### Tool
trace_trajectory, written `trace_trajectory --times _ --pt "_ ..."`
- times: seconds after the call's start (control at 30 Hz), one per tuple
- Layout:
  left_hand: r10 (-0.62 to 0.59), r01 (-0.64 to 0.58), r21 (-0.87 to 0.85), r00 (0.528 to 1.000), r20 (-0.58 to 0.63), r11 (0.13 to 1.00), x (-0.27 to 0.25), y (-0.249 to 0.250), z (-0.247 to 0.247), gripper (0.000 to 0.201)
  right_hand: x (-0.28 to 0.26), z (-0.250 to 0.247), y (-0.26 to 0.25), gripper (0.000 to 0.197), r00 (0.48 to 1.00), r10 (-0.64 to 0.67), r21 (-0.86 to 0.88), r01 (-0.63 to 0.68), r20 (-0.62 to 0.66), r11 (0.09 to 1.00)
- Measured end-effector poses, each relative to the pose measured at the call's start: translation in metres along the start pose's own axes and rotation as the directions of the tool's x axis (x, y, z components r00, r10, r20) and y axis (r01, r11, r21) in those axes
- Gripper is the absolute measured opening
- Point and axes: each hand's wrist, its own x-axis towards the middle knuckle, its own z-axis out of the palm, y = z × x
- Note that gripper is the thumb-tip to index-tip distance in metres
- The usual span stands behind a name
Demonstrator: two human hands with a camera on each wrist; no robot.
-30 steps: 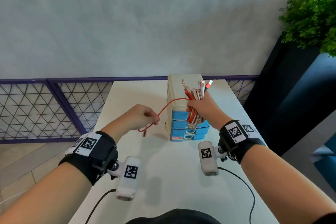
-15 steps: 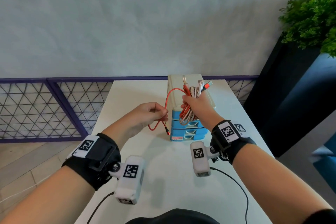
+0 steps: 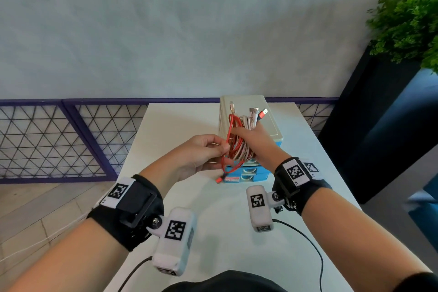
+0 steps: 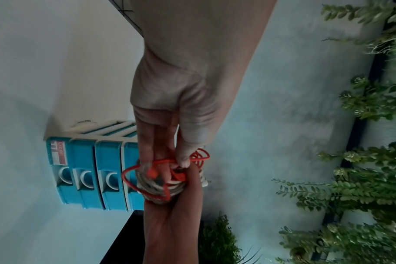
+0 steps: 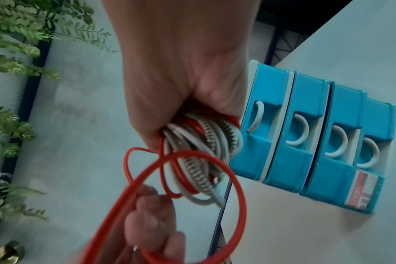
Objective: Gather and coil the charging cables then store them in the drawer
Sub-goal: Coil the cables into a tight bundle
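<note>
White tabletop (image 3: 213,208) runs up to a grey wall, with a purple mesh railing (image 3: 71,140) at nine o'clock and a leafy plant (image 3: 407,23) at two o'clock. At twelve o'clock on the tabletop stands a small drawer unit (image 3: 246,106) with a cream top and blue drawers (image 5: 305,128), all pushed in. Just in front of the unit, held above the tabletop, the right hand (image 3: 258,142) has its fingers clenched around a bundle of cables (image 3: 244,140), red, white and braided, whose plugs stick up at twelve o'clock. At nine o'clock of the bundle, the left hand (image 3: 201,156) pinches the red cable (image 3: 231,149) between thumb and fingertips. A loop of it curls out from the bundle, and its free plug end (image 3: 219,179) hangs at six o'clock.
</note>
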Motion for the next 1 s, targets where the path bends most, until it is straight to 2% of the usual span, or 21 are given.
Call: trace_trajectory --times 0.1,0.17,0.27,0.37,0.47,0.53,0.63,0.7,0.77,0.83,0.93,1.0 --pt "-0.018 0.017 -0.037 0.999 -0.034 0.999 0.001 -0.001 -0.002 0.002 -0.003 -0.004 0.000 0.015 0.996 0.038 0.204 -0.054 0.082 0.978" --pt "-0.015 0.015 -0.013 0.999 -0.033 1.000 0.001 -0.001 0.000 0.002 -0.002 -0.004 0.000 0.031 0.992 0.017 0.289 -0.052 0.123 0.956" --pt "-0.004 0.006 0.034 0.999 -0.041 0.999 0.002 -0.001 0.002 0.005 -0.004 -0.001 -0.004 0.054 0.985 -0.028 0.251 -0.016 0.169 0.968" --pt "-0.006 0.010 0.113 0.999 -0.034 0.994 0.001 0.000 0.003 0.004 -0.007 0.004 -0.008 0.034 0.982 -0.065 0.095 0.048 0.178 0.994" --pt "-0.004 0.008 0.125 0.999 -0.034 0.992 0.000 -0.003 0.004 0.009 -0.004 0.005 -0.009 0.019 0.997 -0.042 0.006 0.042 0.059 0.999" --pt "-0.024 0.024 0.066 1.000 -0.006 0.998 -0.004 -0.002 0.004 0.015 0.000 -0.001 -0.008 0.008 0.999 -0.046 0.018 0.046 -0.030 0.999" --pt "-0.128 0.123 0.036 0.977 0.169 0.992 -0.014 -0.004 -0.006 0.025 0.008 -0.017 -0.009 0.013 0.988 -0.045 0.152 0.067 -0.145 0.986" --pt "-0.217 0.177 0.156 0.928 0.301 0.972 -0.020 -0.011 -0.019 0.027 0.013 -0.031 -0.012 0.014 0.981 -0.048 0.224 0.090 -0.186 0.970" --pt "-0.284 0.145 0.388 0.900 0.330 0.910 -0.021 -0.018 -0.031 0.027 0.015 -0.042 -0.014 0.013 0.982 -0.032 0.281 0.084 -0.185 0.956" --pt "-0.262 0.063 0.619 0.936 0.236 0.783 -0.019 -0.020 -0.038 0.025 0.014 -0.048 -0.015 0.013 0.993 -0.008 0.322 0.045 -0.118 0.946" --pt "-0.073 -0.041 0.794 0.992 0.107 0.607 -0.009 -0.014 -0.039 0.016 0.009 -0.048 -0.016 0.017 0.999 0.034 0.252 -0.040 0.027 0.967" --pt "0.071 -0.089 0.810 0.996 0.059 0.579 -0.001 -0.010 -0.034 0.012 0.005 -0.043 -0.017 0.013 0.992 0.051 0.160 -0.070 0.116 0.985"
